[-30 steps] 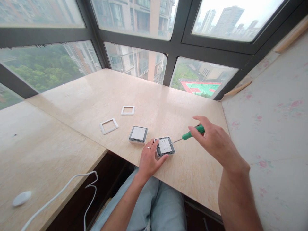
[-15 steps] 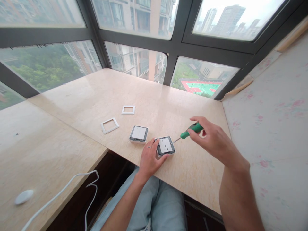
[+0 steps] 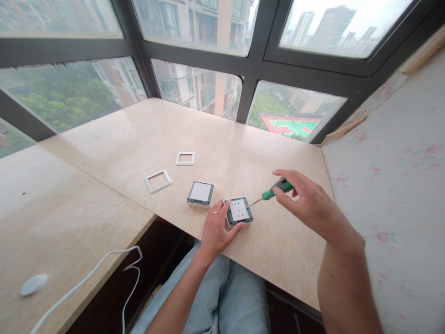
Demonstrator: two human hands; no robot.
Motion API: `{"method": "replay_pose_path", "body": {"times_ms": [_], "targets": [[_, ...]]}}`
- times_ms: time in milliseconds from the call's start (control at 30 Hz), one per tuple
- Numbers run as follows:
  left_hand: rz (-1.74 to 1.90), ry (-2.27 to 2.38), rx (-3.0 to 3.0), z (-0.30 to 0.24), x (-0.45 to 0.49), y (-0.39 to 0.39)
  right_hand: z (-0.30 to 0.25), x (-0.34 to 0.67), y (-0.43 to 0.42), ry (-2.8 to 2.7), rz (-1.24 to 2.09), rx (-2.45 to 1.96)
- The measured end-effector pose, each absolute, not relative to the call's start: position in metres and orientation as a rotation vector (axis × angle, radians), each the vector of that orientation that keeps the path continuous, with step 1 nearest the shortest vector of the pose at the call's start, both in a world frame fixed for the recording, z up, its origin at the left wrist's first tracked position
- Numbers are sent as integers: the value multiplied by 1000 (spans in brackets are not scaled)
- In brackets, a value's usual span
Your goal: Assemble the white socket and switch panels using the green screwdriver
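A wall socket (image 3: 238,211) with a white face and grey frame lies on the stone sill, its outer cover off. My left hand (image 3: 217,227) grips it by its left and near sides, thumb along the near edge. In my right hand (image 3: 302,199) is a green and black screwdriver (image 3: 278,189), held by the handle between thumb and fingers. Its metal shaft slants down to the left, and the tip meets the right side of the socket. A wall switch (image 3: 200,192), also without its cover, sits just left of the socket.
Two white cover frames (image 3: 158,181) lie further back on the sill (image 3: 114,139). A white cable (image 3: 93,273) and a white round disc (image 3: 34,285) rest at the near left. Windows stand behind, a papered wall (image 3: 389,185) on the right.
The screwdriver handle and my right hand have shifted very slightly, with the tip still at the same side of the socket. My left hand stays in place.
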State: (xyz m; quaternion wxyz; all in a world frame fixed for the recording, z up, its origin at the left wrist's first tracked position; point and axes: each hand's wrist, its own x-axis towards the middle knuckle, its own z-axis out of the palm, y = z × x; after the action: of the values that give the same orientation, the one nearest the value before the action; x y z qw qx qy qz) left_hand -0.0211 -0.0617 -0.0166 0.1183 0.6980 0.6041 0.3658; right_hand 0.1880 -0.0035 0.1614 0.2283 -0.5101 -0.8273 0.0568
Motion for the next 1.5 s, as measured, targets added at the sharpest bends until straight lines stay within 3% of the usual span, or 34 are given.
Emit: {"method": "replay_pose_path", "body": {"times_ms": [133,367,600,867,1067,1333,1500], "targets": [[1076,1766,2047,-17,-21,-61,158,182,-6,-2326,334,-1133],[1087,1767,2042,-17,-21,-62,161,179,-3,-2158,-78,-1702],[1094,1769,2054,-17,-21,-62,160,182,-10,-2337,328,-1184],[1080,1774,2043,-16,-21,-62,163,180,-4,-2129,-71,-1793],[1087,1765,2046,-16,-21,-62,158,186,-6,-2297,422,-1217],[1073,1761,2044,-16,-21,-62,161,170,-13,-1905,326,-1112],[1076,1765,2040,-15,-21,-62,148,157,-10,-2057,365,-1036]]}}
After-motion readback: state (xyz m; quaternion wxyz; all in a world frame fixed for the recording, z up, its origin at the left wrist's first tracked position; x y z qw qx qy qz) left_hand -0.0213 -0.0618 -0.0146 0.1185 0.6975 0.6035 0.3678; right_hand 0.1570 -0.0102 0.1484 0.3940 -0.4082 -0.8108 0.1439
